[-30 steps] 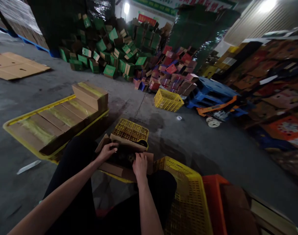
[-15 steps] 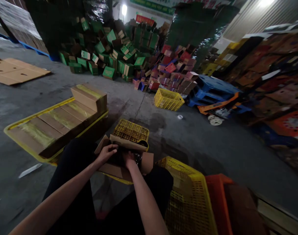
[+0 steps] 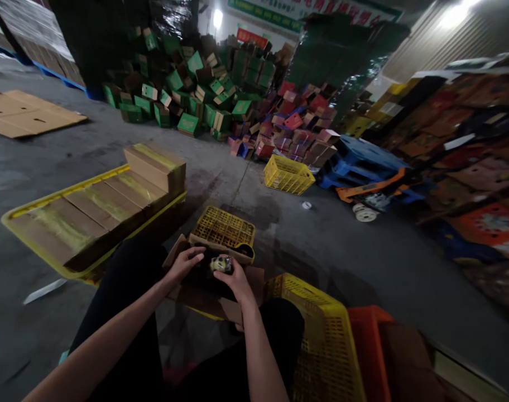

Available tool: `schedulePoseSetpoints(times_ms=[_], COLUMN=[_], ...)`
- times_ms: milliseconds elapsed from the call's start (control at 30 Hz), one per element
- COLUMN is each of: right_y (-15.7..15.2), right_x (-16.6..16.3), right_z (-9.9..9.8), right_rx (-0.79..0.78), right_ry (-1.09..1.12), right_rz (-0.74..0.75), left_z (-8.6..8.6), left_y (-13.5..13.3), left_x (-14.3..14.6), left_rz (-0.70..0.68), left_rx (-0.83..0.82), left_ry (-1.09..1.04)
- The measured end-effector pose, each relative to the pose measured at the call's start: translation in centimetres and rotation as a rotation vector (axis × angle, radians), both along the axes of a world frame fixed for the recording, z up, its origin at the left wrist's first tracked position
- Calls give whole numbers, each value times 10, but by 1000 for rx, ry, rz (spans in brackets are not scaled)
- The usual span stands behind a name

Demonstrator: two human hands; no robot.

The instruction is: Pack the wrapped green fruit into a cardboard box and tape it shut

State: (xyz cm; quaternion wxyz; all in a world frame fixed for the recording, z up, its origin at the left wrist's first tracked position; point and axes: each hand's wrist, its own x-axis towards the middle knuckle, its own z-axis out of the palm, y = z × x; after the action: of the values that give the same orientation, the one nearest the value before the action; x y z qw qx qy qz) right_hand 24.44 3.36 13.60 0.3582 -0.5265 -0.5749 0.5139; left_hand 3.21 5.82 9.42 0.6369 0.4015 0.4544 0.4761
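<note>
While right hand [image 3: 238, 277] grasps clear-wrapped, pale green item [image 3: 221, 264] above middle of open carton [image 3: 229, 309], left hand [image 3: 183, 265] hovers at carton's left edge, fingers bent, apparently holding nothing — whether they touch cardboard, cannot tell. Carton seems to rest on near end of yellow crate [image 3: 223, 226]. Done, by look: four taped cartons [image 3: 97, 204] in yellow-rimmed tub [image 3: 70, 190], one raised at far-right corner. Left: open carton — flaps up, no tape seen, so judged unfinished; contents too dark to count.
</note>
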Motion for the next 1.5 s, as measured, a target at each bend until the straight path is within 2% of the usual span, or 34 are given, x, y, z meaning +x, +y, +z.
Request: schedulePoseSetpoints(times_ms=[67,167,233,300,367,467,633,900,1267,1500], right_y=[-11,-26,-35,-44,-52,-57,-44,-32,-30,-31], right_x=[1,1,1,2,5,11,13,8,7,0], right_z=[14,27,33,35,32,21,0,-11,-24,-26], right_rx=[-59,-56,-31,-24,-43,-118,-164,-70,-104,-170], right_ry=[176,277,269,249,275,390,518,359,383,425], right_rz=[-49,-119,-146,-158,-156,-174,-332,-407,-439,-460], left_z=[9,22,29,33,35,33,23,10,18,25], left_y=[-5,-15,-22,-26,-27,-26,-24,-19,-20,-21], left_x=[6,12,12,10,7,6,5,4,6,4], left_rz=[-89,-303,-445,-501,-461,-360,-297,-169,-149,-137], left_rx=[-106,-279,-282,-197,-124,-111,-130,-119,-36,-72], left_ry=[-83,-227,-280,-281,-256,-220,-223,-134,-137,-121])
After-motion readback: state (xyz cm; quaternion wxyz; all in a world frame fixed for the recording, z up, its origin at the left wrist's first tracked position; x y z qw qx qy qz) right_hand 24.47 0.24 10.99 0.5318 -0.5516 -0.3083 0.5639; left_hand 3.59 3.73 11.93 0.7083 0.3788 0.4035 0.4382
